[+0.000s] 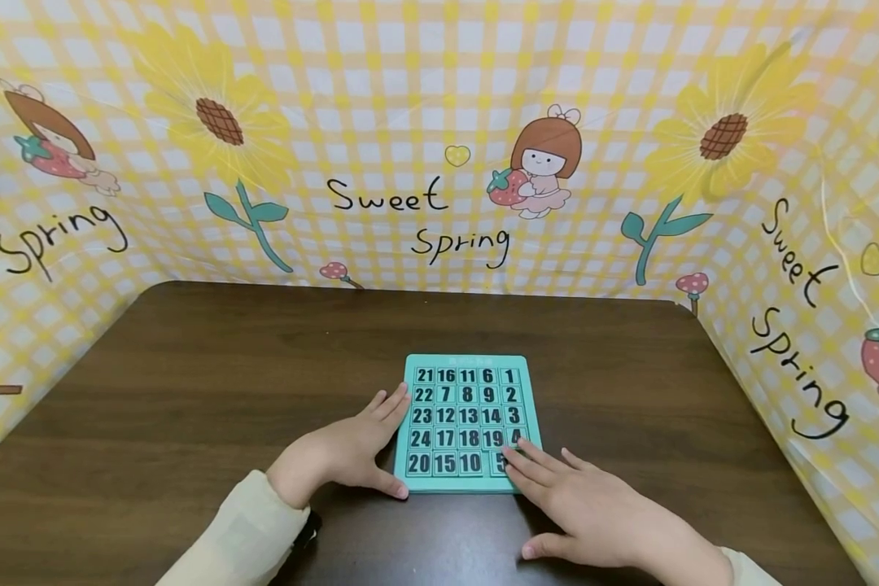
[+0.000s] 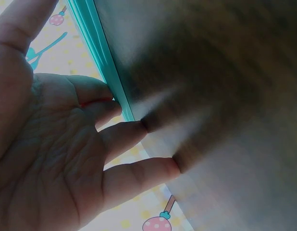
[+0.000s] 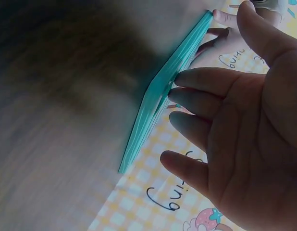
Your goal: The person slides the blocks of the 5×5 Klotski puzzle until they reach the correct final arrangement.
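A teal number slide puzzle (image 1: 469,485) lies flat on the table, its numbered tiles in rows. At its left side is my left hand (image 1: 340,452), fingertips against the edge and thumb at the near left corner. My right hand (image 1: 593,509) reaches over the near right part, with extended fingertips on the tile marked 5 (image 1: 500,463) and over part of tile 4 (image 1: 515,436). Tile 5 sits partly between the last two columns, a narrow gap separating it from tile 10 (image 1: 470,464). Those fingers hide its right side. Both wrist views show the puzzle's side edge (image 2: 103,57) (image 3: 158,91) beside outstretched fingers.
The dark brown wooden table (image 1: 264,358) extends around the puzzle. A yellow checked cloth (image 1: 381,98) printed with flowers and "Sweet Spring" stands along the back and both sides. A dark band (image 1: 308,531) shows at the left sleeve.
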Tool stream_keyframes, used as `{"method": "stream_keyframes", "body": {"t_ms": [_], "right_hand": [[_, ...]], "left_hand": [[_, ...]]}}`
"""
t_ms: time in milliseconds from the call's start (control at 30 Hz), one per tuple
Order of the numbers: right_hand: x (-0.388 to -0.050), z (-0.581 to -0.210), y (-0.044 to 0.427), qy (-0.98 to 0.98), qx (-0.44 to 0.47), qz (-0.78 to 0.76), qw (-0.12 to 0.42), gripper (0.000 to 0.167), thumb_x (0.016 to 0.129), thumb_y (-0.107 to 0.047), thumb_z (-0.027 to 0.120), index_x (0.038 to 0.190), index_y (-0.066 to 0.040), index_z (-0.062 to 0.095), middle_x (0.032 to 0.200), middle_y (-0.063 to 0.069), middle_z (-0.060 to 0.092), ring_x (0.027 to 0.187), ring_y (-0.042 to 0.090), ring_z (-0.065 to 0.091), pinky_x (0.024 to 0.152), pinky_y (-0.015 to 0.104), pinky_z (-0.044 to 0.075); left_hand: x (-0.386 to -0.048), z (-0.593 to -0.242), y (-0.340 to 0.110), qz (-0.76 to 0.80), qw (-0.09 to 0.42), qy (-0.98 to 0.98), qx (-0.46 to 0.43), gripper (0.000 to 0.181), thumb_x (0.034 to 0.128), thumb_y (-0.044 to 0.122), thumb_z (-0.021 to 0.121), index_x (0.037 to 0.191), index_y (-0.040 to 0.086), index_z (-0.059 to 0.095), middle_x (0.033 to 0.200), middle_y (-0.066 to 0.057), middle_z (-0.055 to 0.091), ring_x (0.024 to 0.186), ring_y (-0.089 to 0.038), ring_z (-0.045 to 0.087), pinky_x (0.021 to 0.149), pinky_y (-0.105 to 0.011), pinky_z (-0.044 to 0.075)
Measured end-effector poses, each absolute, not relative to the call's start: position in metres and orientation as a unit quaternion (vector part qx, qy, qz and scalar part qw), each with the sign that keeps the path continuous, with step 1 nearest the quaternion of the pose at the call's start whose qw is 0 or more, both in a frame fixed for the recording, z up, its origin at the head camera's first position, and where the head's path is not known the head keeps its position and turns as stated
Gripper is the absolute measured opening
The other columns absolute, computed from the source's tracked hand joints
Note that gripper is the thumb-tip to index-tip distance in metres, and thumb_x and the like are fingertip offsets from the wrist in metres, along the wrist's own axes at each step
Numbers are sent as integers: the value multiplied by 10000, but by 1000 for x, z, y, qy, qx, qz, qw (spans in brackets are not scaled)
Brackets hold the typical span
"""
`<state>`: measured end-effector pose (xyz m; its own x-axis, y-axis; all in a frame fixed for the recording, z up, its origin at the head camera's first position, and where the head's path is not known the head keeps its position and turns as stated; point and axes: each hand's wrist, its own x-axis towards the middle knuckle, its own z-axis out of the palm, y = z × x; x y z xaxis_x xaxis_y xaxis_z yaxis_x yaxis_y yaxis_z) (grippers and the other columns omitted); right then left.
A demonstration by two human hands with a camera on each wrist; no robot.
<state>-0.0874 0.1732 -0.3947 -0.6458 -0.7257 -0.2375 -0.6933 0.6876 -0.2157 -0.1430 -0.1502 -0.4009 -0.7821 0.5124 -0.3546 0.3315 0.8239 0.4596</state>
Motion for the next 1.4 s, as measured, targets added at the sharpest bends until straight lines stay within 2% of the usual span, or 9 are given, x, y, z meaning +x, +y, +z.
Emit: {"method": "stream_keyframes", "body": {"t_ms": [400,533,733,1067,1400], "right_hand": [[-82,-398,196,916,-362,-72,155,872,913,-729,414,1549,-135,360,1658,-10,243,1534,272,222,1119,641,310],[-82,-397,196,914,-374,-71,139,855,926,-716,406,1543,-124,372,1654,4,256,1529,279,237,1112,639,322],[-83,-396,184,903,-412,-60,107,820,950,-681,402,1537,-108,381,1652,28,261,1522,272,258,1102,626,347],[-87,-400,153,878,-465,-20,115,829,945,-699,373,1543,-125,373,1654,8,249,1534,230,229,1117,570,369],[-87,-403,151,875,-473,-9,104,828,945,-703,364,1543,-130,374,1657,6,243,1532,222,236,1111,558,381]], "left_hand": [[-144,-401,-150,188,238,924,234,1210,759,501,822,1592,21,88,1686,-117,-25,1548,-390,3,1203,-510,253],[-143,-400,-151,189,238,924,232,1209,759,499,823,1592,21,89,1686,-116,-24,1548,-389,2,1202,-509,257],[-143,-400,-151,187,239,925,229,1217,754,504,825,1593,23,86,1687,-112,-25,1549,-385,4,1202,-507,259],[-143,-402,-149,188,239,924,230,1216,752,509,825,1595,33,89,1688,-101,-21,1551,-376,7,1202,-504,261],[-143,-402,-150,188,235,926,230,1214,752,501,828,1594,29,93,1688,-109,-14,1550,-383,12,1195,-511,272]]}}
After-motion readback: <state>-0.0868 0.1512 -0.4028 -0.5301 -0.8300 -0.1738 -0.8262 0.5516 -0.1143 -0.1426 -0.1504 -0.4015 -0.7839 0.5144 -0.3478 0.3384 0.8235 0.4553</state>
